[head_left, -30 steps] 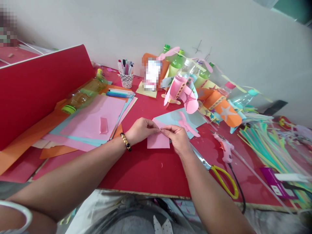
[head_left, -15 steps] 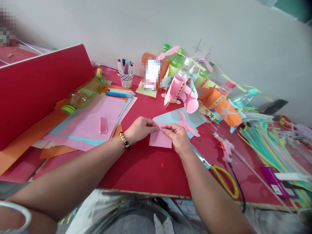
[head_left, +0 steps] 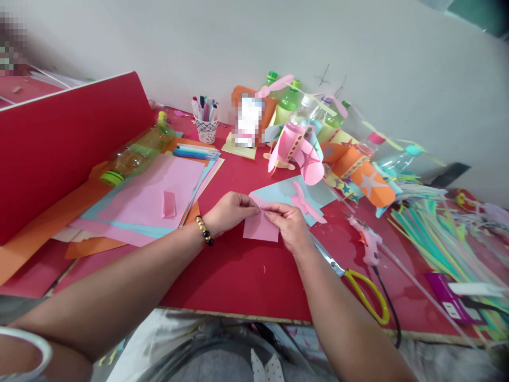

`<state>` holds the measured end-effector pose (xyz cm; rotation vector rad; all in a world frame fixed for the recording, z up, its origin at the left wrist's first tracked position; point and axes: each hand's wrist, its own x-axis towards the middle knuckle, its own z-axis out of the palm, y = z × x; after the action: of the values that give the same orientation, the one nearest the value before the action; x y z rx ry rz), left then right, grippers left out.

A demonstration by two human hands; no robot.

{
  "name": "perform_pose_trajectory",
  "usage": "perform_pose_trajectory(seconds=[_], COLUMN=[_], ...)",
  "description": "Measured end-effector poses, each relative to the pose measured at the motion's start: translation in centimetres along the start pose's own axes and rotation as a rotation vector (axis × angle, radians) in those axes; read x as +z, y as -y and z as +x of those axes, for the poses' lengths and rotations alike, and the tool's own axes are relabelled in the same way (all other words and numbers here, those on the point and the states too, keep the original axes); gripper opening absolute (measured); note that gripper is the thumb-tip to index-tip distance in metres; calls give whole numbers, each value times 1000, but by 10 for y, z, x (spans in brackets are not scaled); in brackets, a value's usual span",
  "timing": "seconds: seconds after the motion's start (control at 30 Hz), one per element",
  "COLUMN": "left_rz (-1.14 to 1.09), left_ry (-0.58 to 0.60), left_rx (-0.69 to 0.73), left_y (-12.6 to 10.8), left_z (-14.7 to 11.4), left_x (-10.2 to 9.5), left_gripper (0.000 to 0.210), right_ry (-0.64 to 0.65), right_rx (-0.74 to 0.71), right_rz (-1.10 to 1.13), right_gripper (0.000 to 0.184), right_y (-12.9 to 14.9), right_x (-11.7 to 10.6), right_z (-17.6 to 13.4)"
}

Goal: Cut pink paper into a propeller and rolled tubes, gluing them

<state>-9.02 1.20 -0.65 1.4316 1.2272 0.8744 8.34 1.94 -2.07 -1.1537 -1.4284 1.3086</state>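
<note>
A small piece of pink paper lies in front of me on the red table, under both hands. My left hand pinches at its middle with thumb and fingertips. Close against it, my right hand pinches at the same spot, so the fingertips of both hands nearly meet. What exactly sits between the fingertips is too small to tell apart from the paper. Just beyond my right hand, a pink paper propeller rests on a light blue sheet. Scissors with yellow handles lie partly beneath my right forearm.
Coloured paper sheets with a folded pink piece and a plastic bottle are at left. A pen cup and decorated bottle planes stand at the back. A glue gun and plastic strips lie at right.
The pink paper's near right corner has shifted slightly to the left. Both hands stay pinched at nearly the same place.
</note>
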Motion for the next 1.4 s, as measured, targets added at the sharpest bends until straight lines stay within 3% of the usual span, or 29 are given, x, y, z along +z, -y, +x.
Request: perform_pose_trajectory(seconds=[0.57, 0.87, 1.4], left_rz=[-146, -255, -467], left_ry=[-8, -82, 30], left_rx=[-84, -110, -184], left_y=[5, 0, -3], left_z=[1, -1, -2], left_x=[4, 5, 5], left_gripper=[21, 19, 26], right_ry=[53, 3, 12], right_rx=[-86, -138, -283], right_rz=[-34, -72, -234], right_gripper=[16, 16, 17], right_y=[-3, -1, 1], right_x=[-4, -5, -7], right_z=[0, 0, -1])
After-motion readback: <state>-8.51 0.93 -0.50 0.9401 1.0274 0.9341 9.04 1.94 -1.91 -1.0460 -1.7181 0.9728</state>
